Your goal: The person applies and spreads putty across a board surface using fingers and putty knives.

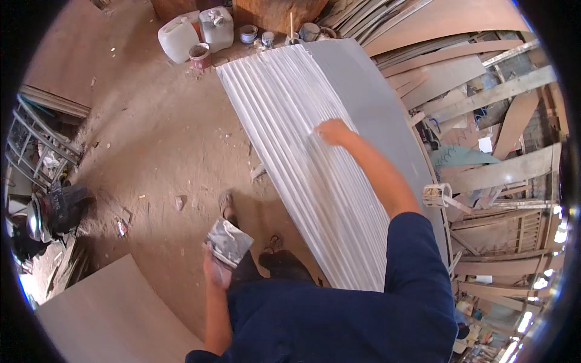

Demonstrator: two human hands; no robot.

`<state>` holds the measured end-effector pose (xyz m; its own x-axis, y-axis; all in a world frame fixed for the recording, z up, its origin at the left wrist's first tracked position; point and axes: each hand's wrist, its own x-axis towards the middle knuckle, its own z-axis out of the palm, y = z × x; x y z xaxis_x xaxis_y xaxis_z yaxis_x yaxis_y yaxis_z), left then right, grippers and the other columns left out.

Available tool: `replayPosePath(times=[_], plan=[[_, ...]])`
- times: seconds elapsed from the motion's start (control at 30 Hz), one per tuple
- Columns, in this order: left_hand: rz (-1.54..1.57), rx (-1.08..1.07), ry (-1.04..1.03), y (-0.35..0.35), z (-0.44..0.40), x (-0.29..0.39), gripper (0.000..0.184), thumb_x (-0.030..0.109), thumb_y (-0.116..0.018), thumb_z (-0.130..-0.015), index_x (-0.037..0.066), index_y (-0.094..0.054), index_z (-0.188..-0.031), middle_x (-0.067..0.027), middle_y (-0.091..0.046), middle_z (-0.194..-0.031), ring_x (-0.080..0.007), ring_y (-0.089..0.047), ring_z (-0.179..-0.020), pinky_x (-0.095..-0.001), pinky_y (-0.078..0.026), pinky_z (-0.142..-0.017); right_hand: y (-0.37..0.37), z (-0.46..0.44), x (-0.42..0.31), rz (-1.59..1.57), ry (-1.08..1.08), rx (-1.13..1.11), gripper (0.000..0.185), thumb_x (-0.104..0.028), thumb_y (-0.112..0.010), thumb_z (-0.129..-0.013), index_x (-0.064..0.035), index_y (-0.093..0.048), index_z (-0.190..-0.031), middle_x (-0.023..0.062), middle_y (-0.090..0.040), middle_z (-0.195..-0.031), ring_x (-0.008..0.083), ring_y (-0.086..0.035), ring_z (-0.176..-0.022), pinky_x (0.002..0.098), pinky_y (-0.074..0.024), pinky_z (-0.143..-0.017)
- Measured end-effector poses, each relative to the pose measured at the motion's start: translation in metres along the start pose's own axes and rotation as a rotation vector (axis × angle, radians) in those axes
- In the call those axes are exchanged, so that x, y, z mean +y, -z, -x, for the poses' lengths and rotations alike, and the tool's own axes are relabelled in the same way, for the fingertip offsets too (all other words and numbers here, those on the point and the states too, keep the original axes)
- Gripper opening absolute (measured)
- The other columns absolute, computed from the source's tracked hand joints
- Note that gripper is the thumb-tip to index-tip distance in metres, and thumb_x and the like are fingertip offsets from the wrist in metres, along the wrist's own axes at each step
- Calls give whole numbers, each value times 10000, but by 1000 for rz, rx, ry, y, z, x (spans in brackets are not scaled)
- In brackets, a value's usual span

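Note:
A long ribbed panel, whitish with lengthwise grooves, lies slanting across the middle, with a smooth grey strip along its right side. My right hand is closed over the ribbed part, near the border with the grey strip; what its fingers hold is too small to make out. Lower down and to the left, away from the panel, my left hand grips a square plate smeared with grey and whitish material.
White plastic jugs, a reddish tub and small cans stand beyond the panel's far end. Curved wooden boards crowd the right side. A brown sheet lies lower left, below a metal frame.

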<state>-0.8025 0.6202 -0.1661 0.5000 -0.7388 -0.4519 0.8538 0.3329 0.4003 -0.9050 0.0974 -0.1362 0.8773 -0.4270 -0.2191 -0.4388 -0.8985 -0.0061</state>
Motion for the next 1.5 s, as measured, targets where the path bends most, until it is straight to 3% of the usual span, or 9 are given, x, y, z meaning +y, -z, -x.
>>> replayPosePath(times=[0.27,0.33,0.6,0.83,1.03,1.13,1.23,1.37,1.5], plan=[[-70,40,30,13,119,-70,511,383,-394,-993,61,-390,-1390,-108,-460,-1391,-271,-475,-1252,-444,-379,-1056,-68,198,-7,38,-51,-67,380,-144,-477,-796,-255,-683,-1095,117,-682,-1007,331,-629,-987,491,-463,-835],[-77,29,17,10,136,-73,497,365,-388,-997,61,-391,-1390,-108,-449,-1404,-274,-455,-1269,-445,-353,-1074,-86,246,-8,5,-12,-43,399,-129,-494,-757,-224,-688,-1092,149,-683,-897,368,-641,-858,517,-479,-765],[-119,-13,-149,52,227,-111,518,383,-419,-988,64,-389,-1394,-93,-450,-1401,-248,-457,-1261,-421,-352,-1073,-150,426,-18,-52,-80,-64,401,-122,-512,-741,-228,-693,-1082,149,-680,-923,365,-631,-864,516,-465,-774],[-74,-38,-120,136,363,-205,474,348,-411,-997,47,-420,-1362,-96,-485,-1365,-246,-474,-1241,-413,-357,-1071,-221,586,-35,-50,-167,-59,400,-107,-499,-757,-224,-692,-1088,94,-672,-1032,310,-599,-994,490,-429,-830],[-120,-23,70,164,448,-286,471,337,-355,-1014,46,-390,-1384,-115,-468,-1382,-271,-466,-1258,-443,-358,-1076,-272,713,-44,-77,-162,-39,445,-122,-475,-766,-298,-673,-1123,106,-682,-969,308,-635,-921,544,-429,-788],[-154,-15,104,163,476,-325,463,330,-348,-1017,48,-391,-1383,-118,-477,-1372,-272,-475,-1249,-443,-372,-1067,-291,767,-46,-66,-164,-53,449,-122,-482,-762,-301,-671,-1128,104,-682,-959,304,-635,-927,522,-431,-787],[-171,-72,96,151,517,-366,494,378,-411,-994,43,-422,-1357,-111,-511,-1337,-257,-504,-1218,-422,-386,-1053,-304,824,-51,-96,-193,-82,447,-114,-487,-758,-296,-670,-1123,94,-684,-947,310,-631,-925,516,-422,-804],[-121,-102,93,176,569,-433,474,345,-379,-1007,48,-396,-1377,-110,-487,-1365,-270,-487,-1235,-440,-378,-1061,-327,902,-60,-56,-197,-101,432,-110,-491,-763,-284,-671,-1115,85,-684,-931,315,-626,-931,533,-413,-833],[-100,-10,41,218,641,-510,479,350,-388,-1003,46,-400,-1372,-106,-489,-1363,-271,-489,-1232,-443,-369,-1063,-371,977,-63,-23,-120,-36,413,-112,-498,-772,-274,-669,-1111,85,-681,-927,312,-624,-940,561,-403,-860]])
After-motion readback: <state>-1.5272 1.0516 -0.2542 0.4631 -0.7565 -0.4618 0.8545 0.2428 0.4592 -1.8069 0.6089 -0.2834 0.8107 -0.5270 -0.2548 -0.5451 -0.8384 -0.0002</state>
